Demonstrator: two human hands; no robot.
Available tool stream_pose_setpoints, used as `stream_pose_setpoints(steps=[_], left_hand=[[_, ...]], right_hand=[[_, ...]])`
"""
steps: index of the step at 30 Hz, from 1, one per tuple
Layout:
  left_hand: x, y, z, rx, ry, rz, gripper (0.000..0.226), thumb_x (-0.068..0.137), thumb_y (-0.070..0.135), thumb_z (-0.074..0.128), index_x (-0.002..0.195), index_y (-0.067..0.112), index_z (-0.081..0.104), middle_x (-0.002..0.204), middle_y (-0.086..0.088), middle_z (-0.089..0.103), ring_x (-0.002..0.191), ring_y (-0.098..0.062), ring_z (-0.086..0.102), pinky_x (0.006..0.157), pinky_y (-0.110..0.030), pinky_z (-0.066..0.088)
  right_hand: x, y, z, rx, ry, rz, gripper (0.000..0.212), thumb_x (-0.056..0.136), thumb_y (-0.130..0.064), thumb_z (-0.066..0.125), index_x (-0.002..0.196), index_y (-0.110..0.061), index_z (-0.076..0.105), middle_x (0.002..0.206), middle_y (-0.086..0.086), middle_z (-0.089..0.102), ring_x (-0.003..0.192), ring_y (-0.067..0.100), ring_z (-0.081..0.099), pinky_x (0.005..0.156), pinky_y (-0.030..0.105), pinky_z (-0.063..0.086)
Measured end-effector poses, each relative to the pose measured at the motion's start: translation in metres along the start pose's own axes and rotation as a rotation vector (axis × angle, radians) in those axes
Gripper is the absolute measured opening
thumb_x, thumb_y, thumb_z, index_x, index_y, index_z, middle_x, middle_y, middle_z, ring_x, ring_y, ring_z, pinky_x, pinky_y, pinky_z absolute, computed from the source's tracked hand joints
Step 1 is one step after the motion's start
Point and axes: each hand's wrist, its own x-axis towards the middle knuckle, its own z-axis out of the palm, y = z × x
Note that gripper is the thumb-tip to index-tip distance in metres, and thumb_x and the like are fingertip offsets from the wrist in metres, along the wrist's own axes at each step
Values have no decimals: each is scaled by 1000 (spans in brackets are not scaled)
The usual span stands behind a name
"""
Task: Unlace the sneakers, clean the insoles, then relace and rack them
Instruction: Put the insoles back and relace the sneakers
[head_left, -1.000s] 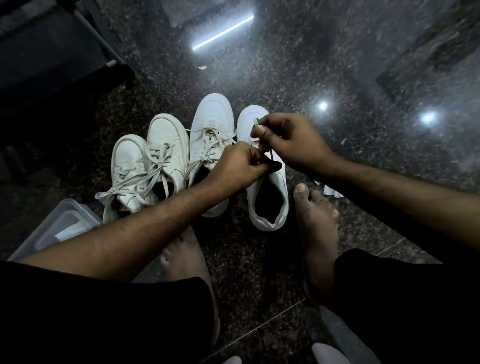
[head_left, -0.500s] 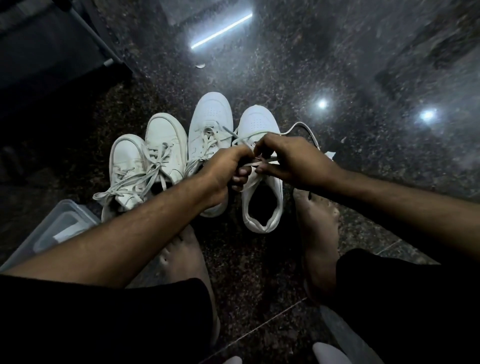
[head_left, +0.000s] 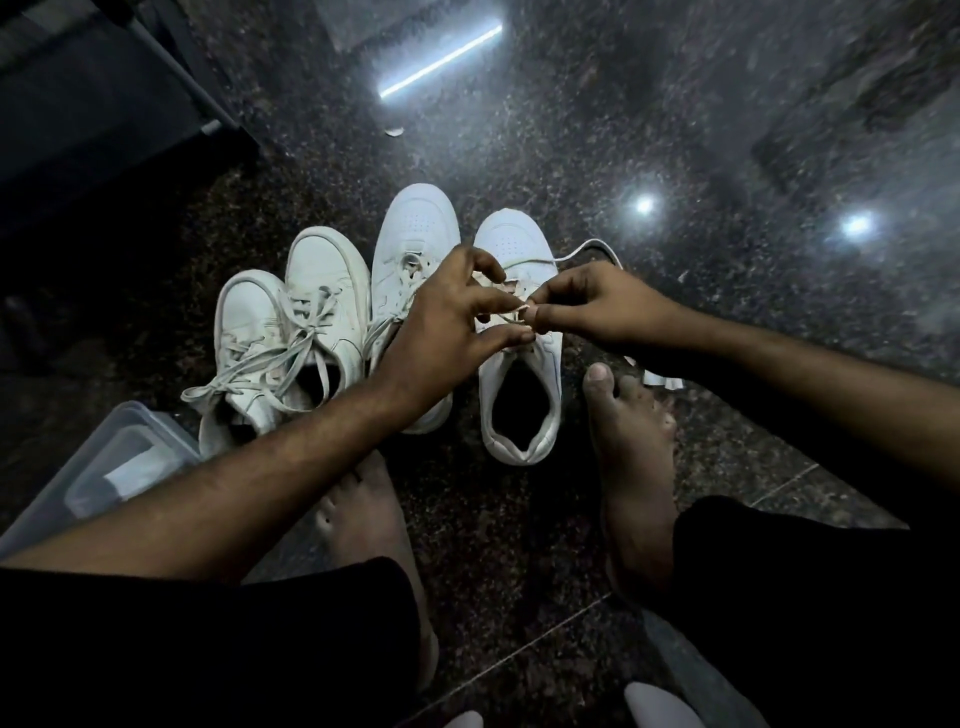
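Both hands on lace, rightmost white leather sneaker (head_left: 521, 364).
Left hand (head_left: 441, 332) and right hand (head_left: 597, 306): each grip pinches the thin white shoelace (head_left: 584, 249).

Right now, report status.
Both hands pinch the lace: left hand, right hand. Rightmost sneaker partly laced. Nothing in the way.
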Motion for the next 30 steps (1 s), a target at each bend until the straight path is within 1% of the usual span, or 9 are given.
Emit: stream_pose_setpoints(steps=[2, 6, 9, 14, 18, 20, 22, 25, 30], left_hand=[[1, 5, -3, -10, 20, 5, 38, 73, 30, 89, 101, 11, 73, 108, -5, 53, 84, -1, 52, 73, -10, 40], [-1, 12, -6, -22, -38, 46, 36, 74, 31, 89, 88, 8, 65, 108, -6, 49, 85, -9, 53, 73, -18, 46], [-3, 9, -5, 21, -68, 72, 28, 77, 32, 86, 91, 11, 74, 115, -7, 50, 83, -10, 55, 74, -20, 48], [-5, 6, -3, 84, -58, 102, 26, 79, 28, 84, 98, 11, 76, 116, -9, 52, 82, -8, 55, 75, -12, 44], [-3, 5, -2, 69, -38, 75, 14, 83, 20, 82, 86, 8, 77, 110, -8, 56, 78, 4, 52, 74, -4, 36], [-4, 6, -1, 7, -40, 39, 13, 82, 19, 81, 78, 8, 74, 106, -8, 56, 78, 3, 55, 72, -7, 38], [-5, 10, -2, -82, -36, -21, 15, 82, 19, 78, 73, 10, 71, 101, -6, 56, 80, -3, 56, 71, -14, 42], [-6, 15, -4, -197, 11, -143, 14, 79, 14, 67, 67, 11, 62, 94, -9, 53, 82, -12, 55, 72, -24, 44], [-9, 8, -1, -490, 41, -352, 19, 81, 10, 58, 68, -4, 53, 81, -17, 55, 75, -22, 52, 73, -33, 43]], right_hand=[[1, 4, -1, 24, -53, -9, 14, 93, -24, 67, 94, -12, 75, 94, 7, 76, 91, 14, 68, 96, 39, 50], [1, 6, 0, 14, -73, -13, 17, 93, -30, 66, 96, -15, 74, 97, 6, 75, 98, 21, 69, 101, 50, 48], [-1, 4, -2, 11, -70, -15, 19, 94, -31, 66, 96, -14, 74, 97, 6, 75, 104, 29, 67, 101, 52, 47], [-3, 5, -4, 8, -79, -22, 19, 94, -33, 66, 96, -16, 75, 96, 4, 75, 92, 16, 67, 100, 51, 48], [-1, 10, -4, -5, -91, -43, 20, 94, -34, 66, 99, -16, 74, 98, 6, 75, 99, 37, 67, 96, 55, 48], [0, 13, -5, -8, -98, -48, 21, 94, -34, 65, 100, -16, 74, 98, 7, 75, 101, 39, 66, 94, 51, 50], [2, 16, -9, -126, -91, -49, 17, 94, -31, 65, 101, -18, 75, 96, 1, 75, 95, 28, 69, 88, 41, 53], [3, 28, -20, -566, -13, -89, 14, 91, -28, 69, 100, -19, 76, 92, -6, 71, 89, 15, 67, 76, 26, 47], [-7, 50, -42, -1034, 279, -120, 18, 89, -34, 66, 96, -21, 76, 96, 8, 51, 97, 31, 46, 75, 39, 45]])
